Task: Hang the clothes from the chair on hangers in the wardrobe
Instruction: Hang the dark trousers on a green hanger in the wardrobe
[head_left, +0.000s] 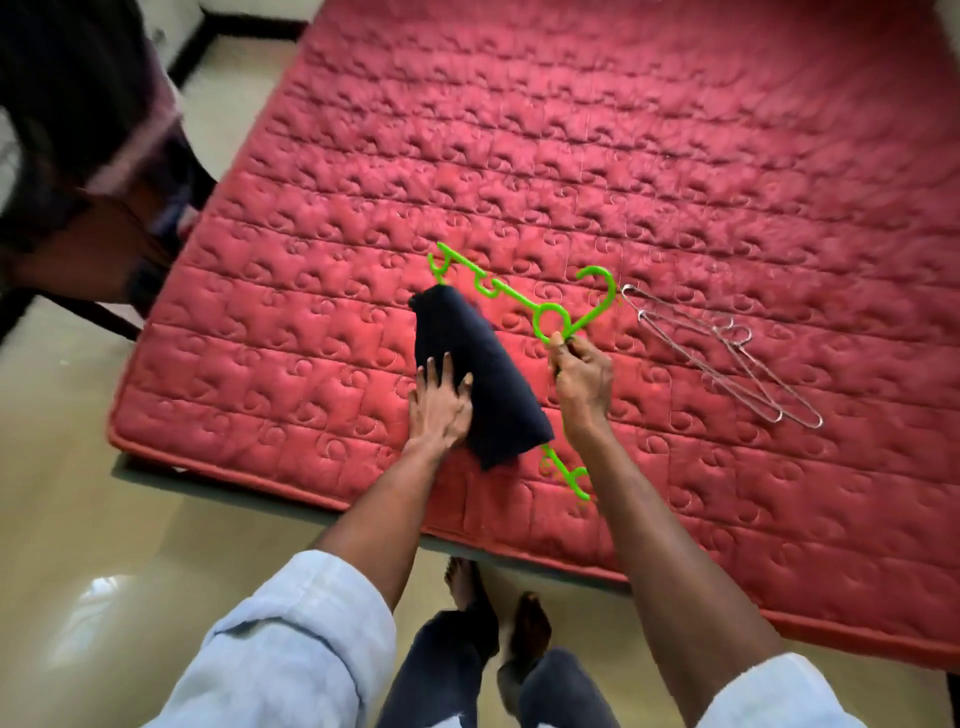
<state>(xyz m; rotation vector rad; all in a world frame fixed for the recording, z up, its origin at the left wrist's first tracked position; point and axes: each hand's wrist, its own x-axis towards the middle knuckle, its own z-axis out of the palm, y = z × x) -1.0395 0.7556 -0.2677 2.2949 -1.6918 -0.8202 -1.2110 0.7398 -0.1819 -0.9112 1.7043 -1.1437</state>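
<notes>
Dark folded cloth (480, 374) was laid across a green plastic hanger (524, 306) on the red quilted mattress (675, 156), near its front edge. The left hand (439, 408) was rested flat on the cloth's left edge, its fingers straight and spread, nothing clasped. The right hand (582, 374) was closed in a pinching grip on the hanger just below its ring, where the hook stem meets the bar. Beyond that grip the green hook was curled away toward the far side; below it, the hanger's lower arm was seen emerging from under the cloth toward the mattress edge. To the right of the right-hand grip, well apart from it, two wire hangers (727, 353) were laid together on the mattress. Far left of the left hand, a chair draped with dark clothing (88, 130) was seen blurred.
</notes>
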